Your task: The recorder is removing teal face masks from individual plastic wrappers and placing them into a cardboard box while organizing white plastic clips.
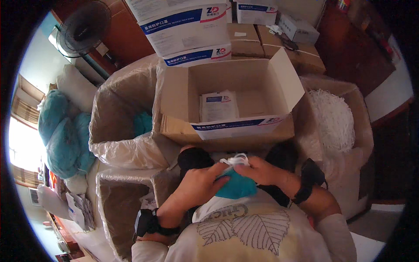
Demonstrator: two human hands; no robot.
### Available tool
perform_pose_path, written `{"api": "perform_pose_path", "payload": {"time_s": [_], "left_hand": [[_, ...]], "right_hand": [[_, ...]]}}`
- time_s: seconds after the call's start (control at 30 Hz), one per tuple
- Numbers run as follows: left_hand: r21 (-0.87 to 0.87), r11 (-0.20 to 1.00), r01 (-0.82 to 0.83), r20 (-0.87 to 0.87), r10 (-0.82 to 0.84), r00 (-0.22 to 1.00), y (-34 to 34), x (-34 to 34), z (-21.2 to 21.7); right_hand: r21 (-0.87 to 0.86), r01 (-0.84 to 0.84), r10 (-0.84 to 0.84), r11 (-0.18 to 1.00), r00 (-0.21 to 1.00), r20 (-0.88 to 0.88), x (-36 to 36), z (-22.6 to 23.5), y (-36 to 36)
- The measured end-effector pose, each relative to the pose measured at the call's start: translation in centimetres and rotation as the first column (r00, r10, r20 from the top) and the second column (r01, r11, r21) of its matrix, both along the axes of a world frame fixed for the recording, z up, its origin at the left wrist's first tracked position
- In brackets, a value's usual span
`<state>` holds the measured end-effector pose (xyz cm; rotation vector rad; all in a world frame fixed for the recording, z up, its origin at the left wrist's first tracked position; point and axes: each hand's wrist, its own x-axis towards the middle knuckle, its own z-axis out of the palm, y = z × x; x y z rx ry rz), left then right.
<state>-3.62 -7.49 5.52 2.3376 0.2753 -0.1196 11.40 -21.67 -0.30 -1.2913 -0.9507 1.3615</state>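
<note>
Between my two hands, just above my lap, is a teal face mask (236, 185) with white ear loops (237, 160) bunched at its top. My left hand (201, 183) grips the mask's left side, the fingers bent around it. From the other side my right hand (261, 171) is closed on the mask near the loops. My fingertips are partly hidden behind the mask and loops. Beyond my hands stands an open white carton (179, 98) with a few flat printed packets (218, 107) at its bottom.
Left of the carton is a plastic-lined box (118, 94) with teal material; a second lined box (107, 209) sits nearer. At right, a box (360, 113) holds a heap of white ear-loop cords (332, 120). Behind are stacked cartons (187, 28) and a fan (83, 27).
</note>
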Motion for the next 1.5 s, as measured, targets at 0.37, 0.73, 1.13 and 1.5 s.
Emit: {"api": "perform_pose_path", "payload": {"time_s": [0.37,0.73,1.13,1.5], "left_hand": [[-0.113,0.960,-0.255,0.079,0.264,0.961,0.6,-1.7,-1.8],[0.183,0.982,-0.038,0.324,-0.023,0.946,1.3,-2.2,-2.5],[0.165,0.976,0.144,0.338,-0.193,0.921,4.8,-3.8,-2.4],[-0.118,0.986,-0.117,-0.047,0.112,0.993,4.1,-3.4,-4.5]], "right_hand": [[-0.085,0.402,-0.279,0.912,0.454,-0.846,-1.3,0.4,1.9],[-0.184,-0.151,0.237,0.971,0.657,0.715,-1.8,4.5,1.6],[-0.259,-0.478,0.472,0.839,0.405,0.783,0.0,7.1,-1.4],[-0.043,-0.088,0.080,0.995,0.475,0.876,1.7,3.3,0.0]]}}
